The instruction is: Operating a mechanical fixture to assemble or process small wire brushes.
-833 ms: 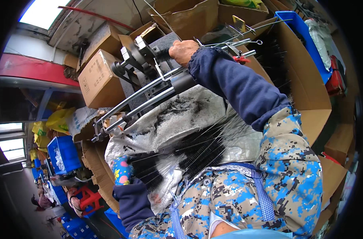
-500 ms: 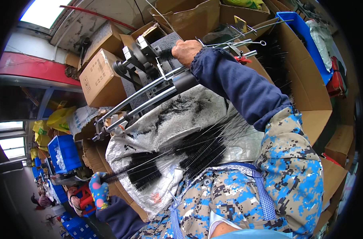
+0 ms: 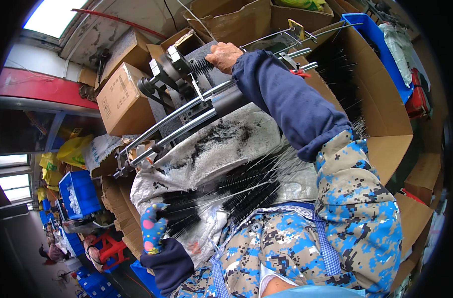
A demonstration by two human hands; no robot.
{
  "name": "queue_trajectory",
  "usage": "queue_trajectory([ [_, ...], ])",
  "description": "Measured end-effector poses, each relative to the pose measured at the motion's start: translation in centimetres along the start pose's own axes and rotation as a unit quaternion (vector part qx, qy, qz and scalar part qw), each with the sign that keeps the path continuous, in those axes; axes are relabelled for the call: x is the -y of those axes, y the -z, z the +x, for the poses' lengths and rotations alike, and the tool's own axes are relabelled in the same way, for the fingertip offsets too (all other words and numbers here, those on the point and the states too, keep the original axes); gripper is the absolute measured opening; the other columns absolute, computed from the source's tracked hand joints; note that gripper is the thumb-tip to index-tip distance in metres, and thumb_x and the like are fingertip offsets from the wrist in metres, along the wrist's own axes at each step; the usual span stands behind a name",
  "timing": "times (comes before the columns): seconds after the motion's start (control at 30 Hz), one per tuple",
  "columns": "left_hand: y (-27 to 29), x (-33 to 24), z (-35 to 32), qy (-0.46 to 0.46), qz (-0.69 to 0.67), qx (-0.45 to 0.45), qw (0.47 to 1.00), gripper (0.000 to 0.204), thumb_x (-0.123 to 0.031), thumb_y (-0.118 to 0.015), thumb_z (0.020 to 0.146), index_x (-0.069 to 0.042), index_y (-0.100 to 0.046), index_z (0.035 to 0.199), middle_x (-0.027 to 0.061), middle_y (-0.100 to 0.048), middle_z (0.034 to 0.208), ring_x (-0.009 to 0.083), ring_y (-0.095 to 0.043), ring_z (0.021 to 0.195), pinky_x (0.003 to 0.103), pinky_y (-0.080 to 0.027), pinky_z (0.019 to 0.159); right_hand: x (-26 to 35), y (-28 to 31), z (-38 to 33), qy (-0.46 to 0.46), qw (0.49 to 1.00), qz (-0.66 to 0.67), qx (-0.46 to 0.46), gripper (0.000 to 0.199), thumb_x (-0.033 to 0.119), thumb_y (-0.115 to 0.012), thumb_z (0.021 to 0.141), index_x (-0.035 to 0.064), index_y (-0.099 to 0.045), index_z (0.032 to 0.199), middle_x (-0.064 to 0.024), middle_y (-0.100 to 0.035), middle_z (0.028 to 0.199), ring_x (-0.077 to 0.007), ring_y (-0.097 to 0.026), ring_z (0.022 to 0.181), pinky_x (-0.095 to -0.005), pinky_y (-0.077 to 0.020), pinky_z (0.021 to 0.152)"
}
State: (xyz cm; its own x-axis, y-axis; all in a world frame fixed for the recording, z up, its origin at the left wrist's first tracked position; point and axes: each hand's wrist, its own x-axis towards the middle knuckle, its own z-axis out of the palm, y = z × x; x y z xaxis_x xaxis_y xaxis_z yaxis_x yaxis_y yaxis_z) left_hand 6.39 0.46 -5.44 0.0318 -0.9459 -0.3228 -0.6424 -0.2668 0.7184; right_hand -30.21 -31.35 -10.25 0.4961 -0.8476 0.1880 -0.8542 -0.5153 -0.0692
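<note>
My right hand is bare and closed on the top of a metal machine with long steel rods, close to a black bristle brush clamped in it. My left hand, in a blue glove with coloured dots, grips the end of a bundle of black wire-stemmed bottle brushes. The brushes lie across a grey woven sack spread over my lap, dusted with black bristle clippings.
Brown cardboard boxes are stacked behind the machine. A large open cardboard box at the right holds more black brushes. A blue plastic crate sits at the lower left, and a blue bin at the upper right.
My left hand moved down and left along the lap, then came back up to the brush ends. My right hand stayed on the machine.
</note>
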Motion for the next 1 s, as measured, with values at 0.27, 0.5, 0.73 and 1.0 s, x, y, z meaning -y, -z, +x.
queue_trajectory([
  [0.27,0.2,-0.6,-0.6,0.004,0.018,-0.007,1.000,0.043,0.011,-0.049,0.056,-0.002,-0.060,0.095,0.0066,-0.061,0.088,0.0162,-0.058,0.082,0.027,-0.045,0.077,-2.0,0.7,-3.2,-0.126,0.978,-0.157,-0.045,0.029,0.014,-0.053,0.077,0.0041,-0.051,0.104,-0.0123,-0.046,0.114,-0.0274,-0.049,0.104,-0.0435,-0.0429,0.080],
  [0.5,-0.2,-2.1,0.3,0.015,-0.038,-0.003,0.999,0.043,0.010,-0.047,0.055,0.000,-0.059,0.095,0.0047,-0.060,0.089,0.0140,-0.056,0.086,0.026,-0.043,0.080,-1.5,2.8,-6.5,-0.195,0.978,0.052,0.057,0.051,0.028,-0.056,0.083,0.0045,-0.042,0.126,-0.0141,-0.043,0.119,-0.0316,-0.042,0.112,-0.0442,-0.0367,0.091],
  [0.73,-0.8,-3.6,-0.6,-0.024,-0.056,0.003,0.998,0.044,0.009,-0.046,0.055,0.000,-0.059,0.096,0.0040,-0.058,0.090,0.0134,-0.054,0.087,0.024,-0.041,0.081,2.2,1.0,-5.0,-0.174,0.983,0.051,0.026,0.045,0.028,-0.055,0.083,0.0045,-0.045,0.120,-0.0122,-0.049,0.114,-0.0276,-0.046,0.108,-0.0444,-0.0378,0.084],
  [1.0,0.2,-2.8,-2.9,0.050,-0.091,-0.048,0.993,0.043,0.011,-0.046,0.056,-0.002,-0.060,0.094,-0.0001,-0.053,0.079,0.0083,-0.049,0.073,0.020,-0.040,0.060,7.9,1.5,-2.4,-0.151,0.984,0.087,0.044,0.033,0.014,-0.048,0.082,0.0011,-0.047,0.112,-0.0132,-0.053,0.109,-0.0262,-0.050,0.105,-0.0412,-0.0386,0.083],
])
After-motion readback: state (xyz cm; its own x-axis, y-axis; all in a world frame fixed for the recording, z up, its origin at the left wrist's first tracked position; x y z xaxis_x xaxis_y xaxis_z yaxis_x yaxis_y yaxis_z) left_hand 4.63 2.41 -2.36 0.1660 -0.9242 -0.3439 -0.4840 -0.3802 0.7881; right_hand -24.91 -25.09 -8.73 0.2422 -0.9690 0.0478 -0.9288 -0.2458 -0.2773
